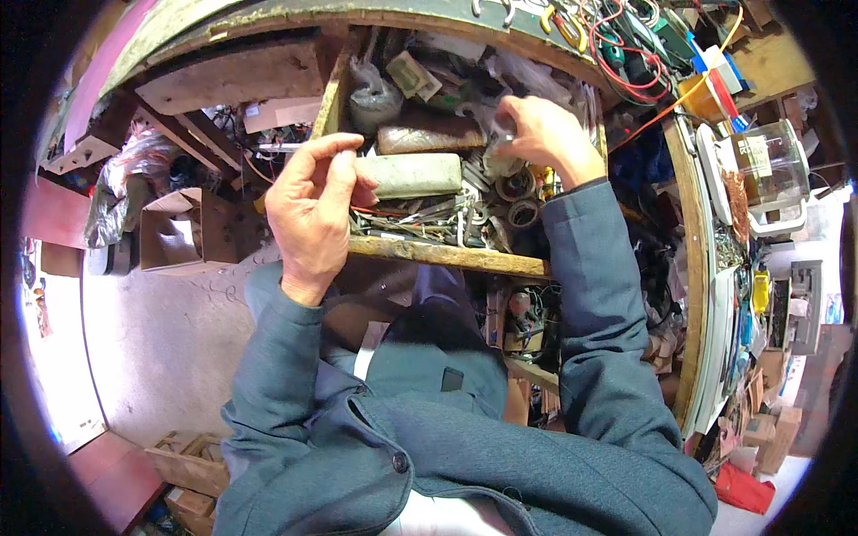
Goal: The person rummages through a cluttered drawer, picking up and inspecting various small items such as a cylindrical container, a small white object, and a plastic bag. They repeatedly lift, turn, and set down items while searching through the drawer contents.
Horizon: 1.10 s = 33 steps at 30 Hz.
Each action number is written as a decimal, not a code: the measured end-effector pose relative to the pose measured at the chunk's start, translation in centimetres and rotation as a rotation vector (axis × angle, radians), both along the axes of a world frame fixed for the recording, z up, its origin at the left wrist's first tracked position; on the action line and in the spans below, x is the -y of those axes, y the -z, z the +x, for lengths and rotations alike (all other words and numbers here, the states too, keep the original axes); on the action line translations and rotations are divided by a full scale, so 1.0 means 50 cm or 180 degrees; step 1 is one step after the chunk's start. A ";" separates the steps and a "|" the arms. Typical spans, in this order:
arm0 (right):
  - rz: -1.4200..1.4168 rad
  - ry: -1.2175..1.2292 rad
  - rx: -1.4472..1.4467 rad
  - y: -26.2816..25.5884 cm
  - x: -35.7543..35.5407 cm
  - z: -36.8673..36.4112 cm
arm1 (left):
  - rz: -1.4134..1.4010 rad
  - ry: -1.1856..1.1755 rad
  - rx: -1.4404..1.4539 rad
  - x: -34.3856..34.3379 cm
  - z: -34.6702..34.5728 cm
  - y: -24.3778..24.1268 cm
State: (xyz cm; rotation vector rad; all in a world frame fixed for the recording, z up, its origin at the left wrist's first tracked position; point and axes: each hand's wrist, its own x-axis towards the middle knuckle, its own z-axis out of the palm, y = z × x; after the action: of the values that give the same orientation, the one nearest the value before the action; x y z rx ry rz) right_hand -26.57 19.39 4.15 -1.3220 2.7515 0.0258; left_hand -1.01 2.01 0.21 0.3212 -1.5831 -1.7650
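Observation:
An open wooden drawer (pixel 449 257) full of small items lies before me. My left hand (pixel 315 201) is over its left front corner, thumb and fingertips close together beside a pale green oblong block or case (pixel 419 175); whether it holds something small cannot be told. My right hand (pixel 546 137) reaches in at the right, fingers curled down at a clear plastic bag (pixel 499 144); its grip is partly hidden. Behind the pale block lies a brown wrapped block (pixel 429 137). Tape rolls (pixel 523 213) sit below my right hand. A bagged grey roll (pixel 375 104) stands at the back left.
A workbench edge (pixel 268 30) runs above the drawer, with pliers (pixel 566 28) and red cables (pixel 630 74) on it. An open cardboard box (pixel 181 231) is at the left. At the right, a clear plastic container (pixel 767 167) stands on a side bench.

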 end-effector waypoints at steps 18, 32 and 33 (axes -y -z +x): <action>0.0306 0.0352 0.0277 -0.011 -0.018 -0.036 | -0.0064 0.0019 0.0195 -0.004 -0.004 -0.006; 0.0684 0.0301 0.0248 0.039 0.024 -0.012 | -0.0005 0.0161 0.0171 -0.002 -0.003 -0.008; 0.0687 0.0273 0.0308 0.036 0.024 -0.011 | -0.0015 0.0155 0.0186 -0.001 -0.002 -0.006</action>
State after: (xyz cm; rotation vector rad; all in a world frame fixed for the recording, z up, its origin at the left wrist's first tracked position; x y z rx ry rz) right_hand -27.09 18.19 2.36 -1.1198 2.6337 0.2391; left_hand -1.12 2.06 0.53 0.3372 -1.6487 -1.8034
